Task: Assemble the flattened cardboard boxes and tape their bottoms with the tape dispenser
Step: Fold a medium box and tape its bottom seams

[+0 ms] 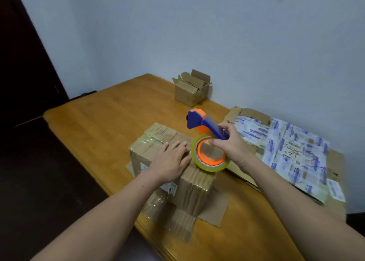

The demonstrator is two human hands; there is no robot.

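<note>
A: What does the surface look like?

B: It is an orange-brown wooden surface (pixel 94 122), and its far corner points to 12 o'clock. Behind it is a pale bluish wall (pixel 197 33). At 9 o'clock the room is very dark, with a dark brown door (pixel 23 63), I think.

A: And where is the box?

B: The cardboard box (pixel 195 187) stands near the 6 o'clock edge, with its lower flaps spread on the wood. Old clear tape shines on it.

A: What about the hands?

B: The left hand (pixel 171 160) lies flat on the top of the box, fingers straight. The right hand (pixel 231 144) has its fingers curled around the blue handle of the tape dispenser (pixel 199 120). The yellowish tape roll (pixel 209 156) sits at the 3 o'clock edge of the box top.

A: Anything more there?

B: At 12 o'clock from the box, near the wall, stands a small open carton (pixel 191 91). At 3 o'clock lies a flattened cardboard sheet (pixel 286 148) covered with printed labels.
</note>
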